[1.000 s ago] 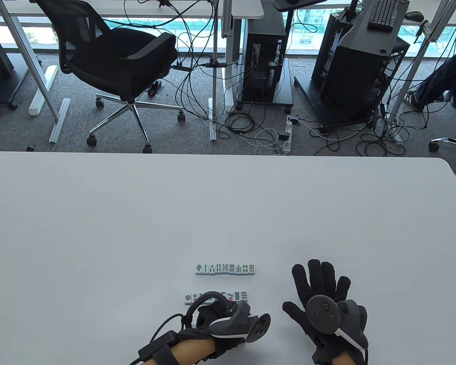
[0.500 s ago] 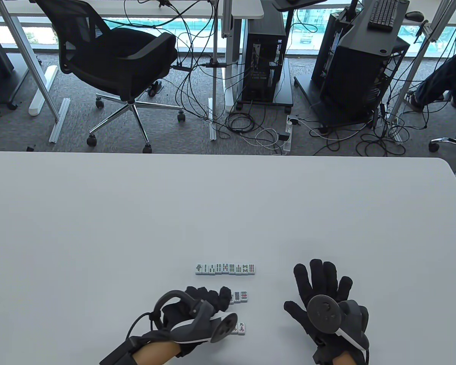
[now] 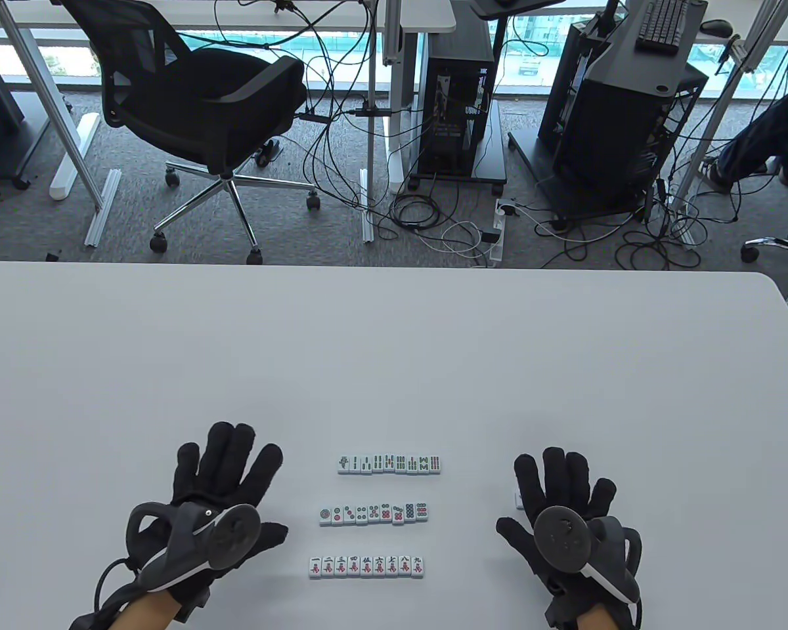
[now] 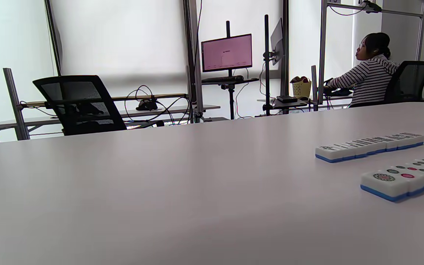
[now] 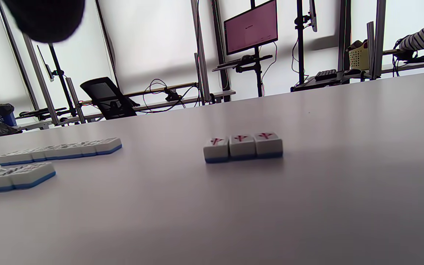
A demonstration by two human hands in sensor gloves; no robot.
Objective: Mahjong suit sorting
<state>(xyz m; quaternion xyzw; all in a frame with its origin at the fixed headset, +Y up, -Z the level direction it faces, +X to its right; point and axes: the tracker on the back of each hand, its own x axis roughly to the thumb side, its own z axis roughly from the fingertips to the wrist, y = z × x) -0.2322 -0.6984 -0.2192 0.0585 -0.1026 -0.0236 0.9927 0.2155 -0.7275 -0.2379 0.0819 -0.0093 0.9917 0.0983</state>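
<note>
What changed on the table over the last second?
The left hand moved off the tiles to the left and now lies flat and open, leaving the dots row and the characters row uncovered. The bamboo row and the right hand stayed put.

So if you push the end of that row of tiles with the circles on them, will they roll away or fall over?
Probably neither. The circle-suit row is made of flat-sided blocks lying face up on the table, so they have nothing to roll on and sit too low to tip. They look hard and stiff. On that smooth top they would likely slide, and the line might buckle sideways.
</note>
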